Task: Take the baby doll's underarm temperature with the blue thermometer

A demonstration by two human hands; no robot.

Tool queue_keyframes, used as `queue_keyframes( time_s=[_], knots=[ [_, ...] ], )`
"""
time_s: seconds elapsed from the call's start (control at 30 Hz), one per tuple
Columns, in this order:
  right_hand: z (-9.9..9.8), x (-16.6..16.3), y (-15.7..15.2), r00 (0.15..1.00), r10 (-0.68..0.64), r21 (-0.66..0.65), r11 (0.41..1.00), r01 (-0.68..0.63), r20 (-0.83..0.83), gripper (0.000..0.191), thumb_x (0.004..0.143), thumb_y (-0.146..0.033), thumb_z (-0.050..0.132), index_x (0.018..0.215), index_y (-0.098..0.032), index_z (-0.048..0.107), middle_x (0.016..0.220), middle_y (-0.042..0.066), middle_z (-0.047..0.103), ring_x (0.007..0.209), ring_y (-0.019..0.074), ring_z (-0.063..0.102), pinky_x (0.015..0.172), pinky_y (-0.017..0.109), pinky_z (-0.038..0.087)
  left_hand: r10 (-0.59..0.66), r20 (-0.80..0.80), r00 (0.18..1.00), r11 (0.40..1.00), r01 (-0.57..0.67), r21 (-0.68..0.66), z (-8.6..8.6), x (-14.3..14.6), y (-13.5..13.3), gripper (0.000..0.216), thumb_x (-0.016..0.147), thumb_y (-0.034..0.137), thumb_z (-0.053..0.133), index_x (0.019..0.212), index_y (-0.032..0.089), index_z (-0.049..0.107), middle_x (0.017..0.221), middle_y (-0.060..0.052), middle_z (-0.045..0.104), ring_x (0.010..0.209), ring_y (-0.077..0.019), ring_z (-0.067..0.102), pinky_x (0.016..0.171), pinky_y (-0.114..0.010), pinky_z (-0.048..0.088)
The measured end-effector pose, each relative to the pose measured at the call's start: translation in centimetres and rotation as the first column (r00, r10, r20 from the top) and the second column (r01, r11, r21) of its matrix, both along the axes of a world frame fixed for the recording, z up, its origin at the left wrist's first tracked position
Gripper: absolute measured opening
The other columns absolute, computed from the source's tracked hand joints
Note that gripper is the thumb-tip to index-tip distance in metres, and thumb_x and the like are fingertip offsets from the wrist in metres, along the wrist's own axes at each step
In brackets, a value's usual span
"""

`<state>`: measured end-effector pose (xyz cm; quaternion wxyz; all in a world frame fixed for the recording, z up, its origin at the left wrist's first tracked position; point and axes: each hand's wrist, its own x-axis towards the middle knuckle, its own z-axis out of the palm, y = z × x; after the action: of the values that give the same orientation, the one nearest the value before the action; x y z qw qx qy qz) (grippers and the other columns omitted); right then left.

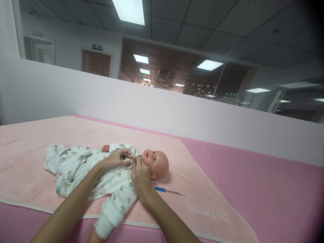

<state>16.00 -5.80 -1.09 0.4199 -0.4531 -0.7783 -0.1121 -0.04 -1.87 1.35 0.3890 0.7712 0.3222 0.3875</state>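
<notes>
A baby doll (158,164) lies on its back, its bald head towards the right. It wears a white printed baby outfit (111,179) with long sleeves. At the doll's upper chest, just below the chin, my left hand (116,159) pinches the cloth at the outfit's neckline. Pressed close beside it, my right hand (140,171) also has its fingers closed on the neckline cloth. Between my fingertips shows a small white bit of the fabric; whether it is a tie or an edge, I cannot tell. My right hand hides part of the doll's neck.
A thermometer (170,191) with a blue end lies right of my right forearm. Beneath the doll spreads a pale pink blanket (210,202) over a darker pink surface (278,189). Behind stands a white low wall (152,108) with glass above it.
</notes>
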Motion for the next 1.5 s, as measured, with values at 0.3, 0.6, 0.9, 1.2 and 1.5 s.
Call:
queue_keyframes(
  time_s=[0.3, 0.6, 0.9, 1.2, 1.5],
  knots=[
    [0.10, 0.07, -0.07, 0.999, 0.029, -0.021, 0.999, -0.029, -0.016, 0.026, 0.086, -0.009, 0.037, 0.103, -0.014, 0.056, 0.082, 0.006, 0.066, 0.075, 0.0180, 0.063, 0.064, 0.027, 0.047, -0.005, 0.014, 1.000, 1.000, 0.006, -0.012, 0.10, -0.01, 0.05, 0.026, 0.068, 0.028, 0.070, 0.088, 0.016, 0.058, 0.084, -0.002, 0.059, 0.081, -0.0156, 0.056, 0.074, -0.026, 0.044],
    [0.18, 0.04, -0.29, 0.998, 0.052, -0.066, 0.996, -0.054, -0.033, 0.032, 0.083, -0.010, 0.038, 0.108, -0.014, 0.058, 0.088, 0.008, 0.066, 0.079, 0.0195, 0.062, 0.068, 0.029, 0.048, -0.009, 0.064, 0.998, 0.997, 0.014, -0.072, -0.17, -0.09, 0.24, 0.029, 0.071, 0.033, 0.070, 0.092, 0.017, 0.057, 0.080, -0.002, 0.061, 0.081, -0.0156, 0.057, 0.073, -0.026, 0.045],
    [0.18, 0.07, -0.38, 0.997, 0.064, -0.025, 0.998, -0.065, -0.046, 0.032, 0.083, -0.010, 0.039, 0.110, -0.014, 0.055, 0.087, 0.007, 0.065, 0.078, 0.0176, 0.062, 0.066, 0.026, 0.048, -0.007, 0.045, 0.999, 0.999, 0.008, -0.033, 0.17, -0.09, -0.08, 0.033, 0.068, 0.032, 0.071, 0.095, 0.017, 0.059, 0.090, -0.004, 0.060, 0.087, -0.0175, 0.056, 0.077, -0.027, 0.045],
    [0.45, -0.05, -0.65, 0.997, 0.060, 0.004, 0.998, -0.060, -0.052, 0.022, 0.084, -0.015, 0.040, 0.100, -0.015, 0.055, 0.083, 0.006, 0.064, 0.074, 0.0170, 0.060, 0.063, 0.025, 0.044, -0.037, 0.190, 0.981, 0.986, 0.067, -0.154, 0.32, 0.16, -0.54, 0.023, 0.073, 0.026, 0.065, 0.093, 0.017, 0.060, 0.086, -0.003, 0.062, 0.084, -0.0159, 0.057, 0.075, -0.024, 0.042],
    [0.19, -0.01, -0.54, 0.997, 0.060, 0.005, 0.998, -0.060, -0.052, 0.016, 0.082, -0.014, 0.043, 0.093, -0.016, 0.054, 0.080, 0.004, 0.063, 0.069, 0.0154, 0.059, 0.059, 0.024, 0.042, -0.028, 0.173, 0.985, 0.988, 0.053, -0.144, 0.03, -0.01, -0.10, 0.019, 0.071, 0.024, 0.064, 0.088, 0.015, 0.064, 0.083, -0.003, 0.063, 0.080, -0.0159, 0.056, 0.073, -0.024, 0.042]
  ],
)
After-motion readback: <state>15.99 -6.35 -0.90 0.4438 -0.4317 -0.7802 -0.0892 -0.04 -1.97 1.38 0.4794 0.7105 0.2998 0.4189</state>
